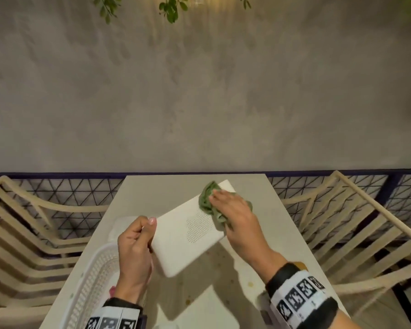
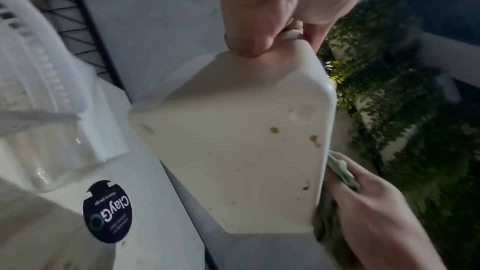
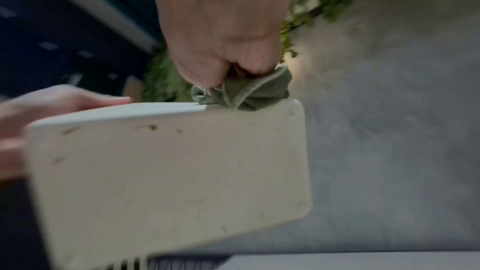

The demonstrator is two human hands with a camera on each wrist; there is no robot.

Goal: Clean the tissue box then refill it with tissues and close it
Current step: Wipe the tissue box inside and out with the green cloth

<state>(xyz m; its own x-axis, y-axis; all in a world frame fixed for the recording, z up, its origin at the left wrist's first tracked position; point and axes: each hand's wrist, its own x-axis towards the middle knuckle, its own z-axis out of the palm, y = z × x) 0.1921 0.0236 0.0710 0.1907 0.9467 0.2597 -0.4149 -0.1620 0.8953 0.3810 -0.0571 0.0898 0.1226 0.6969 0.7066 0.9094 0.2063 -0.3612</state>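
One white tissue box (image 1: 190, 230), held tilted above one pale table (image 1: 259, 302), clear of its surface. Left hand (image 1: 134, 245) curled round the near end of the box, thumb on the top face, fingers underneath. Right hand (image 1: 235, 212) bunched round one green cloth (image 1: 208, 201), pressing it onto the far part of the box. One patch of small perforations on the upper face. Several brown spots on the broad side in both wrist views, too blurred to count. One white slotted basket (image 1: 93, 281) on the table beside the left wrist. One round dark sticker (image 2: 107, 211) on the tabletop in the left wrist view. Two slatted cream chairs (image 1: 33, 233), one either side of the table.
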